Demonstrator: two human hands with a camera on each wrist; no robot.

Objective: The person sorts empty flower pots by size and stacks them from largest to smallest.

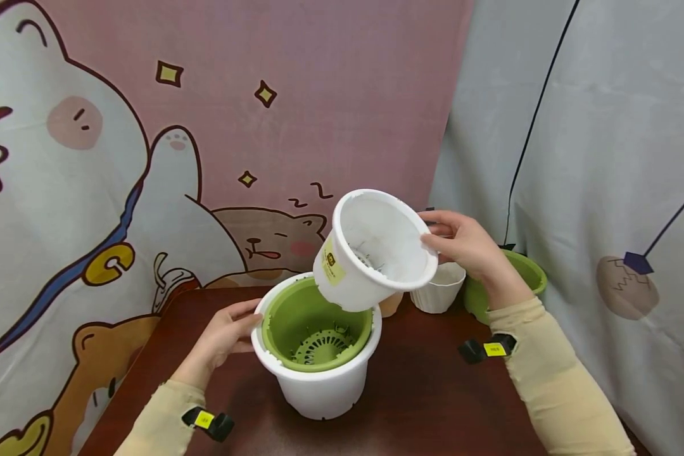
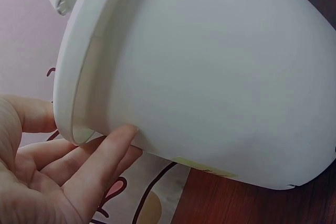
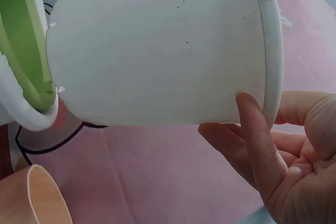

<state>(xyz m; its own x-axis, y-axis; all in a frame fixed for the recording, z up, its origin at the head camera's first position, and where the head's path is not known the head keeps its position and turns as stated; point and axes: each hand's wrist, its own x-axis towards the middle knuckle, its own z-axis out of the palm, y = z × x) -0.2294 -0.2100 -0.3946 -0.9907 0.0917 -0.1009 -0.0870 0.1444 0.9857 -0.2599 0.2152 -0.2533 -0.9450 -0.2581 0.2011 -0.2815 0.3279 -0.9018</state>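
A large white flowerpot (image 1: 326,396) stands upright on the table, with a green flowerpot (image 1: 282,316) nested inside it. My left hand (image 1: 228,332) pinches its rim at the left side; the left wrist view shows fingers against the outer wall below the rim (image 2: 65,93). Above the nested pair, my right hand (image 1: 462,244) holds a smaller white flowerpot (image 1: 342,288) by its rim, thumb and fingers around the edge. That pot is tilted, its mouth toward the upper right, and a yellow label (image 1: 333,269) shows on its side. Dark specks dot its outer wall (image 3: 157,51).
Behind the raised pot stand a peach-coloured pot (image 1: 390,305), partly hidden, and a ridged white pot (image 1: 440,294). Another green pot (image 1: 530,269) is at the back right, partly behind my right arm. A cartoon-printed cloth (image 1: 319,82) hangs behind the dark red table (image 1: 433,380).
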